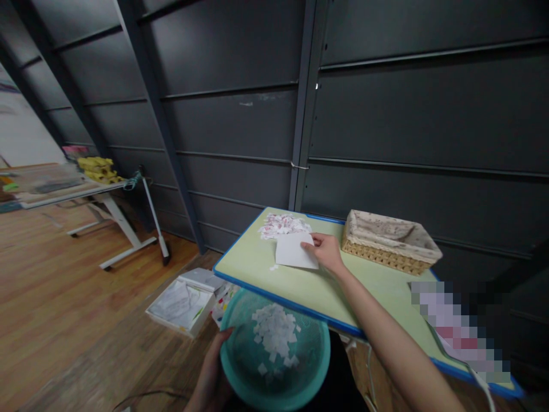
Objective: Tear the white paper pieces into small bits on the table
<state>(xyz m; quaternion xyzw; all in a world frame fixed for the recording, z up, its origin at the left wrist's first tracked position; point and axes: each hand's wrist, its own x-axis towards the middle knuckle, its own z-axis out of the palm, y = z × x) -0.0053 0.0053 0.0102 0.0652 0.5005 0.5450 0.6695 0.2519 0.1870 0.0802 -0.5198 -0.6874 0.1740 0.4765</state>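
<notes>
My right hand [322,249] pinches the right edge of a white card [295,250], which is held over the table beside a heap of torn paper scraps [283,224]. Below the table's front edge, my left hand [218,356] grips the left rim of a teal plastic basin [318,366]. Inside the basin lie many small white paper squares [274,332]. A few tiny white bits [273,268] rest on the tabletop just in front of the card.
The pale green table [257,280] has a blue edge. On it, a lined wicker basket [386,260] stands at the back right, and a blurred-out item [458,332] lies at the right. An open white box [182,303] sits on the floor; another table [64,194] stands far left.
</notes>
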